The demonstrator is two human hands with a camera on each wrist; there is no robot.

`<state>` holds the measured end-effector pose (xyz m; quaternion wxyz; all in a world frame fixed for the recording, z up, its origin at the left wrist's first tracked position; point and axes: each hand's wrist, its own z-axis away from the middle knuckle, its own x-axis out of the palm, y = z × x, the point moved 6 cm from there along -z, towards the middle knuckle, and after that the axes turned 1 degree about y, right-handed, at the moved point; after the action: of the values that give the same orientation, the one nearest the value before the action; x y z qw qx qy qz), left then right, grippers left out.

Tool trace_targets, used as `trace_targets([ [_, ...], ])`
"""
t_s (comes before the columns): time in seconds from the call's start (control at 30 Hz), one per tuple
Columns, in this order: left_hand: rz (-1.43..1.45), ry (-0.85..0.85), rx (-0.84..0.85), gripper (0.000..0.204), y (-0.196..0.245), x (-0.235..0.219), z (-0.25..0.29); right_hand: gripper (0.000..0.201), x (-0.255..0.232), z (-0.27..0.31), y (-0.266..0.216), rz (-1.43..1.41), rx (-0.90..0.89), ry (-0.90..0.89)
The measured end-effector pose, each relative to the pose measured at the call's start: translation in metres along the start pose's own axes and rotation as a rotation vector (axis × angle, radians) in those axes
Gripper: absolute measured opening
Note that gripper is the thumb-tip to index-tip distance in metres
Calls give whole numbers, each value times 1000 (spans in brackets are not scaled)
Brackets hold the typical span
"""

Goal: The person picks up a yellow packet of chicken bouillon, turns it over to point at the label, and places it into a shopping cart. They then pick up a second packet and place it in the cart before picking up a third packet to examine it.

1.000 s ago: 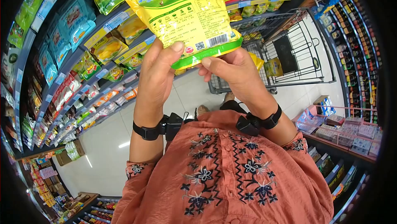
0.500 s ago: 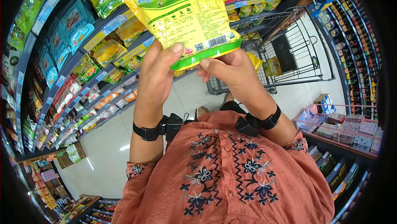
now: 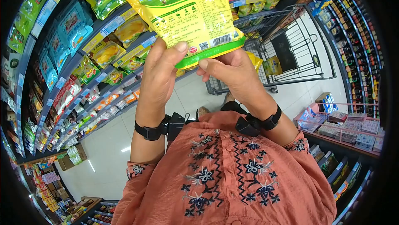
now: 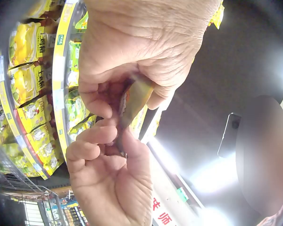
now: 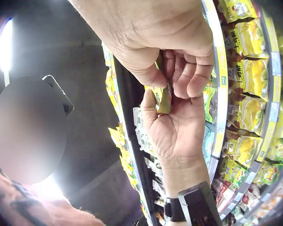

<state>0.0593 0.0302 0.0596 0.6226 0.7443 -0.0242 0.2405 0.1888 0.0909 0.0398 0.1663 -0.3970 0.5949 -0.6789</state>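
Note:
In the head view both hands hold a yellow seasoning bag (image 3: 195, 21) with a green bottom strip, its printed back facing up and its top cut off by the frame. My left hand (image 3: 160, 69) pinches the lower left corner, thumb on the face. The right hand (image 3: 235, 73) grips the bottom edge right of the middle, thumb tip on the green strip near a faint stamped code. Seen from the left wrist, the bag (image 4: 139, 96) appears nearly edge-on between the two hands. The right wrist view shows only a small part of it between the thumbs.
Shelves of bagged seasonings (image 3: 108, 50) curve along the left. Beyond the right hand stands a wire shopping cart (image 3: 305, 67) with yellow packets in it. On the right are a pink wire rack (image 3: 338, 125) of boxes and a shelf of jars (image 3: 357, 50).
The bag has tilted slightly in the hands and shifted a little up and right, and the stamped code on its green strip shows more clearly. Both hands keep their grip.

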Motion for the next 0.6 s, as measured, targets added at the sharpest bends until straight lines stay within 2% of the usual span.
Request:
trace_targets([
  [0.6, 15, -16, -11, 43, -5, 7, -1, 31, -9, 4, 0, 32, -11, -1],
])
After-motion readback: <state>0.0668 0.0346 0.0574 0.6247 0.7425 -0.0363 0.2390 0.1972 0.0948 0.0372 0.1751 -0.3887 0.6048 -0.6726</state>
